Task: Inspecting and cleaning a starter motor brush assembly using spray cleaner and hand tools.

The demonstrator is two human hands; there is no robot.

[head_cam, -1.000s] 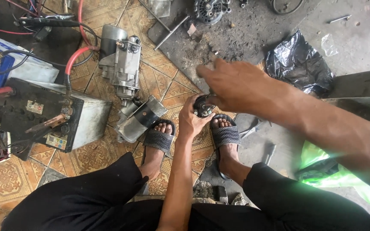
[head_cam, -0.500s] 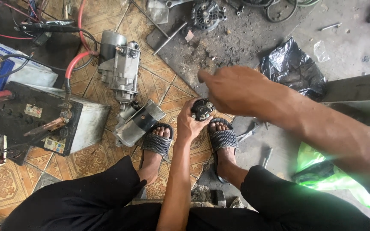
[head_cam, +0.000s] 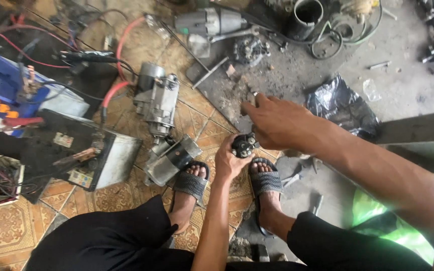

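Right hand [head_cam: 282, 123] shifted slightly off small black motor part [head_cam: 244, 145], fingers curled; left hand [head_cam: 232, 160] grips part from below, above sandalled feet [head_cam: 192, 183].

A small, dark, greasy round metal part [head_cam: 244, 145], studded with knobs, sits upright above the sandalled feet.

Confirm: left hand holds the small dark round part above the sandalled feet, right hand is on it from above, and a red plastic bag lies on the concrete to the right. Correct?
Not quite. The head view shows the bag is black, not red. The rest stands: the left hand holds the small dark round part above the sandalled feet, and the right hand is on it from above.
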